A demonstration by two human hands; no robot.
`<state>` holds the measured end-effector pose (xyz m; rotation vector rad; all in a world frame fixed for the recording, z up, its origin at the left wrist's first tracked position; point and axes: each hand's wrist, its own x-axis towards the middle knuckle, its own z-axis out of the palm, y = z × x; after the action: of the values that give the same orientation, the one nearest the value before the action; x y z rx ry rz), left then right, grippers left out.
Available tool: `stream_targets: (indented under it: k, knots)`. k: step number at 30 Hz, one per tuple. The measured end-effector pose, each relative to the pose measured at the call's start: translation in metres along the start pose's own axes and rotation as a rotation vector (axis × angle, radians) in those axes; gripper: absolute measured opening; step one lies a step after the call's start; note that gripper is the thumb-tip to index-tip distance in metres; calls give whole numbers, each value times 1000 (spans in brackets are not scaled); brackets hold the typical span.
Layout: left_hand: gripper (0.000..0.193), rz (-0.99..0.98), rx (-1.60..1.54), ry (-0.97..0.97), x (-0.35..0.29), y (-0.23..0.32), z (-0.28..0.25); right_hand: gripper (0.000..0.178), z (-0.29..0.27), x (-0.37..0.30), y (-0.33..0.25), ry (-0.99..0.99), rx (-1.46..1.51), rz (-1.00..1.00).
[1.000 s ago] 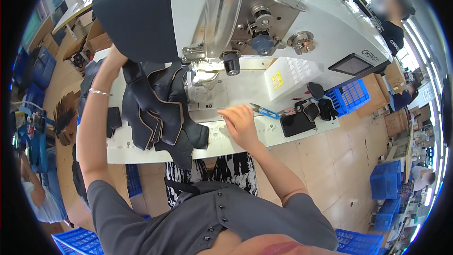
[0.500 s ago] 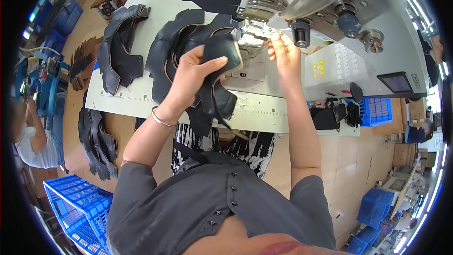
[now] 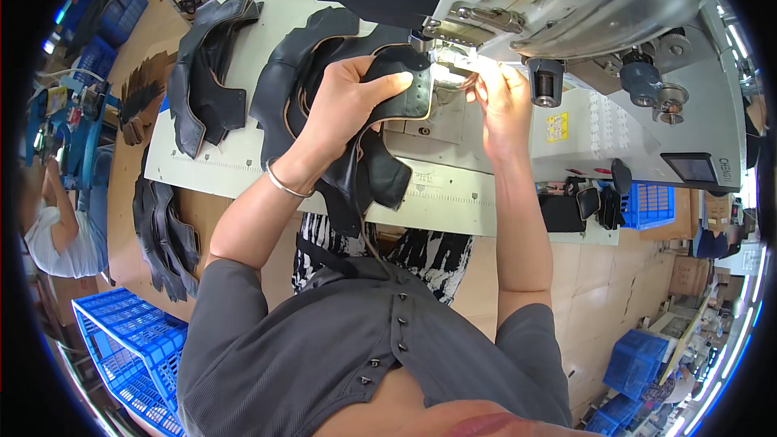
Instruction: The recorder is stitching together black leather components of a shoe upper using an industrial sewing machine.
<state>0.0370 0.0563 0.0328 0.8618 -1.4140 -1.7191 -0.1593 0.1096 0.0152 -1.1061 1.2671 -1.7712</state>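
My left hand (image 3: pixel 333 109) grips a black leather shoe upper (image 3: pixel 418 99), thumb on top and the other fingers under it. The piece has a row of small holes and a pale cut edge, and its end lies beside the lit needle area of a sewing machine (image 3: pixel 486 23). Its lower flaps hang over the table's front edge. Just right of the needle area, my right hand (image 3: pixel 503 105) is closed with thumb and forefinger together; what they pinch, if anything, cannot be made out.
More black uppers (image 3: pixel 283 89) lie in a stack on the white table (image 3: pixel 227 170), and another group (image 3: pixel 190 81) lies farther left. Several hang low at the left (image 3: pixel 166 235). A blue crate (image 3: pixel 129 348) stands on the floor. Another person (image 3: pixel 69 231) sits at the far left.
My left hand has brought the upper up and right toward the needle area, turning its end flatter so the row of holes shows. My right hand has shifted slightly right, fingers still together.
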Motion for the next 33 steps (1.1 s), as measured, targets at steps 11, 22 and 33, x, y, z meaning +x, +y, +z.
stream_targets:
  k: [11,22,33]
  knots:
    - [16,-39,13,-4,1,3,2,19,-1,2,3,7,-3,-13]
    - [17,-24,1,-22,2,1,1,33,-2,-36,24,103,-129,-53]
    - [18,-20,-21,-45,5,-2,-1,23,-80,-121,61,182,-749,96]
